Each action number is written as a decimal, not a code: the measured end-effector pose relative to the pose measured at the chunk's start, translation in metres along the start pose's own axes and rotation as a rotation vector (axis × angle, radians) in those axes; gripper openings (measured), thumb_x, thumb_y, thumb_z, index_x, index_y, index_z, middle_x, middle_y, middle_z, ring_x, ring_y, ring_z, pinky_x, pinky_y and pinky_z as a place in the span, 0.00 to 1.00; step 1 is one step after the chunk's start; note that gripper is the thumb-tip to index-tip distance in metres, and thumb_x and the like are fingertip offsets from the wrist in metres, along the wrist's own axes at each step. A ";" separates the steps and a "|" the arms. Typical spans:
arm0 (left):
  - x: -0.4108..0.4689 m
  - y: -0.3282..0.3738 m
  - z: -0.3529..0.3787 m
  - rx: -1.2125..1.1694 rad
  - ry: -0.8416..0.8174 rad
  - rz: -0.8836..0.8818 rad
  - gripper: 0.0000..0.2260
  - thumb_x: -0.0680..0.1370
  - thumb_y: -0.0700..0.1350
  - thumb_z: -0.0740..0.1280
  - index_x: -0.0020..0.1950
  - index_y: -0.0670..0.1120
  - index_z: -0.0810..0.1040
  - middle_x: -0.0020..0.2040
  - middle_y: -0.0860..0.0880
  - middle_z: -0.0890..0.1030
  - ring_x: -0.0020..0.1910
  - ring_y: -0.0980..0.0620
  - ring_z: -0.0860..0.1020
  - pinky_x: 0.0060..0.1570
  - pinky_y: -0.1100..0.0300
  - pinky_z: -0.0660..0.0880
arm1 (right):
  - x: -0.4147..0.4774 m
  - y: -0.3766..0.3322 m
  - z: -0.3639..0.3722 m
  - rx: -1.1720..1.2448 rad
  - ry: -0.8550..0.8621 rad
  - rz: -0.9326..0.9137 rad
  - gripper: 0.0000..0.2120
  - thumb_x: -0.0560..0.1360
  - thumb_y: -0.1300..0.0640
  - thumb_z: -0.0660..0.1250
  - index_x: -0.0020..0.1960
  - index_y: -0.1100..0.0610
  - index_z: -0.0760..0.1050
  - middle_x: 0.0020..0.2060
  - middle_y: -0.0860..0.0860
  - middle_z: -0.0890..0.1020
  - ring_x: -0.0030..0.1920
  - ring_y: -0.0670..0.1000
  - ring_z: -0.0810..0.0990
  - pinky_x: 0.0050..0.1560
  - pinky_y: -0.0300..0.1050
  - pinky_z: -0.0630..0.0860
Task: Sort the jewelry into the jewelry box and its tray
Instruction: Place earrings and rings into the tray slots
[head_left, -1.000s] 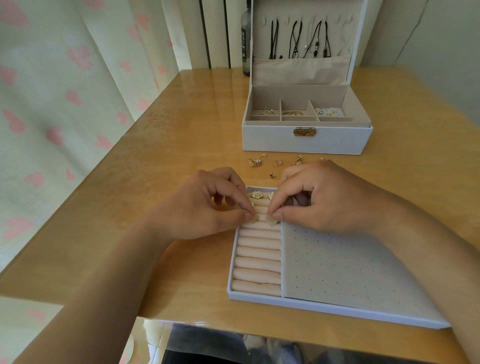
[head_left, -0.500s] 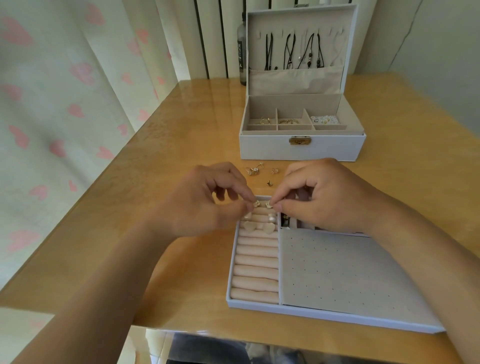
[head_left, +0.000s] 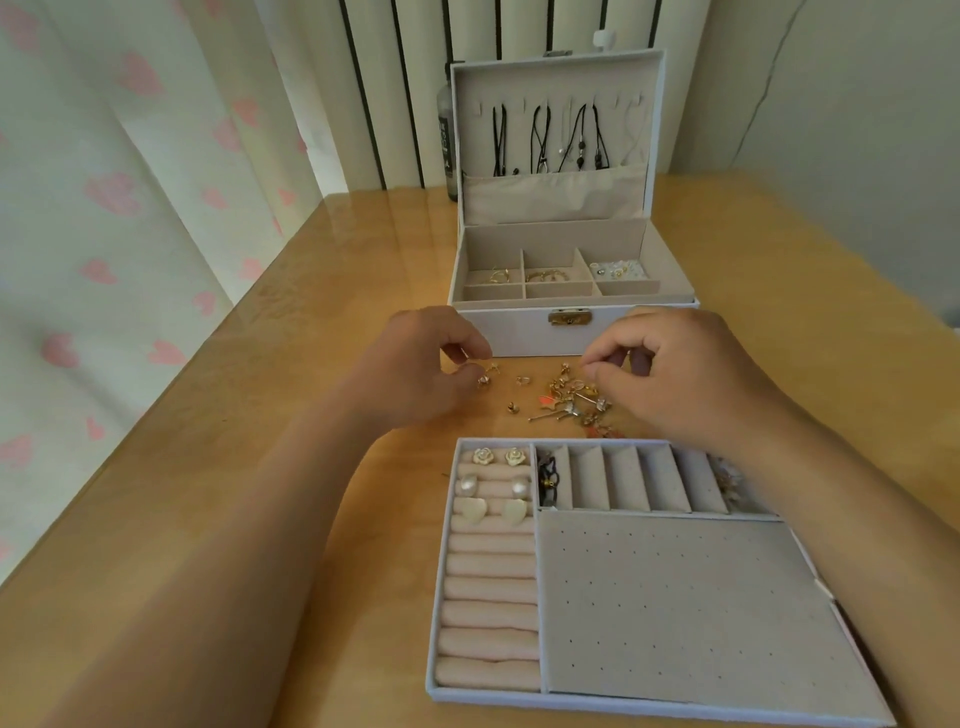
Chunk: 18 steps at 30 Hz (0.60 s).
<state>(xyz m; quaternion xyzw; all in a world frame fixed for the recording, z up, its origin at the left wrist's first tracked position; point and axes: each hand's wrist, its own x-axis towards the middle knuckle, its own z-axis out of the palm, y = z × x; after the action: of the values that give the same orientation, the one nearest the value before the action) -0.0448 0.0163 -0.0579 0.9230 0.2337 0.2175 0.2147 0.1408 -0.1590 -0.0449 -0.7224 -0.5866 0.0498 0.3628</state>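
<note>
Only writing in view is on the dark bottle behind the jewelry box; its label is too small to read. Box sits open at the far side of the worktop, brass latch facing you, lid upright with black cord necklaces hanging above its pocket. In the base: gold rings in the back-left compartment, gold hoops in the back-middle, pale beads in the back-right. Tray lies near you, apart from the box. Its ring rolls carry rose earrings, pearl earrings and heart earrings in the top three rows. A dark piece sits in the leftmost top slot; the perforated panel fills the rest. Loose jewelry lies scattered on the worktop between box and tray. Your left hand is at its left edge, grip curled over a small gold piece; can't tell if it's pinched. Your right hand is over the pile, thumb and forefinger tips together; can't tell if anything is held. Glossy wood worktop, heart-print curtain on the left, plain wall on the right.
</note>
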 end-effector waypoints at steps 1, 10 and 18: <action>-0.001 -0.004 0.002 -0.005 0.019 0.000 0.07 0.73 0.38 0.74 0.51 0.45 0.85 0.47 0.54 0.82 0.45 0.59 0.79 0.43 0.76 0.69 | 0.000 0.001 0.001 -0.009 0.005 -0.005 0.05 0.73 0.60 0.72 0.42 0.52 0.85 0.35 0.41 0.81 0.37 0.38 0.76 0.35 0.26 0.68; -0.003 -0.011 0.013 0.083 -0.019 0.038 0.11 0.76 0.45 0.74 0.58 0.46 0.84 0.52 0.52 0.83 0.49 0.55 0.79 0.47 0.74 0.70 | 0.004 0.007 0.005 -0.056 0.027 -0.007 0.05 0.74 0.60 0.72 0.43 0.52 0.85 0.34 0.39 0.79 0.38 0.35 0.76 0.36 0.24 0.67; 0.000 -0.008 0.024 0.085 0.026 0.048 0.09 0.74 0.39 0.73 0.54 0.44 0.84 0.47 0.48 0.82 0.45 0.50 0.79 0.50 0.56 0.76 | 0.004 0.007 0.005 -0.058 0.051 -0.026 0.05 0.74 0.60 0.72 0.43 0.51 0.85 0.34 0.38 0.79 0.38 0.35 0.76 0.36 0.24 0.66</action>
<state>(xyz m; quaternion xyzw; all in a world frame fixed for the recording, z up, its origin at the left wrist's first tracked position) -0.0357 0.0152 -0.0815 0.9337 0.2235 0.2243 0.1671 0.1456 -0.1535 -0.0513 -0.7261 -0.5875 0.0096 0.3570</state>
